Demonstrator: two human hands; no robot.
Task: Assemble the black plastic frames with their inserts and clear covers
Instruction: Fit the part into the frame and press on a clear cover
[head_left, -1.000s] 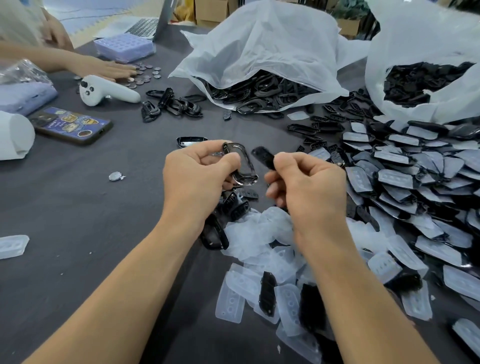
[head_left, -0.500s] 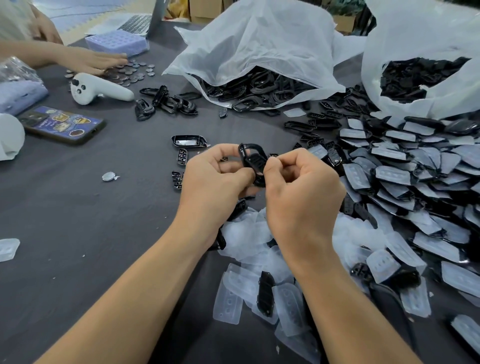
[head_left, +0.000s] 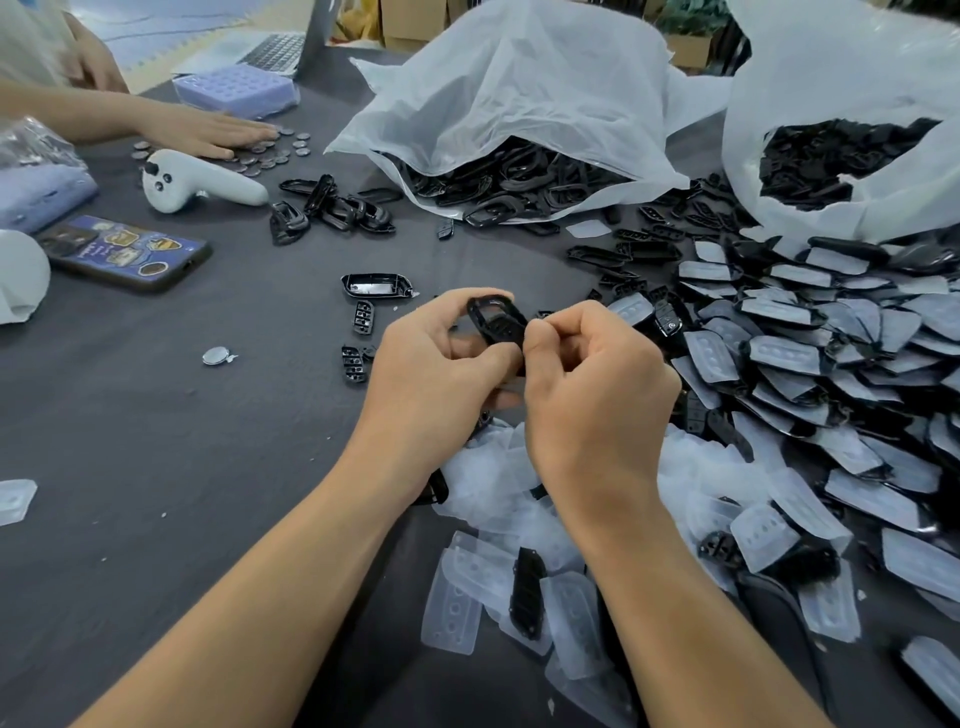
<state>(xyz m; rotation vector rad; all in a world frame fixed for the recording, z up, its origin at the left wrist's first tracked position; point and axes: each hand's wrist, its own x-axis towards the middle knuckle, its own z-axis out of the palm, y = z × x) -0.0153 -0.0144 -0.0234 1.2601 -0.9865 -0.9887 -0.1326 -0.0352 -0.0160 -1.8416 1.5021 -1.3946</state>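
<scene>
Head view: left hand (head_left: 441, 374) and right hand (head_left: 597, 384) both pinched shut on one black frame (head_left: 496, 319), raised above the dark counter (head_left: 156, 441). Clear covers (head_left: 498, 488) heaped just beneath, on the counter.

glossy black plastic frame (head_left: 496, 322); matt cloth table (head_left: 156, 415).

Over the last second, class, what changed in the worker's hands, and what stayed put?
The right hand carried its small black insert across to the black frame held by the left hand; both hands now pinch the frame together. The clear covers, bags and phone stayed put.
</scene>
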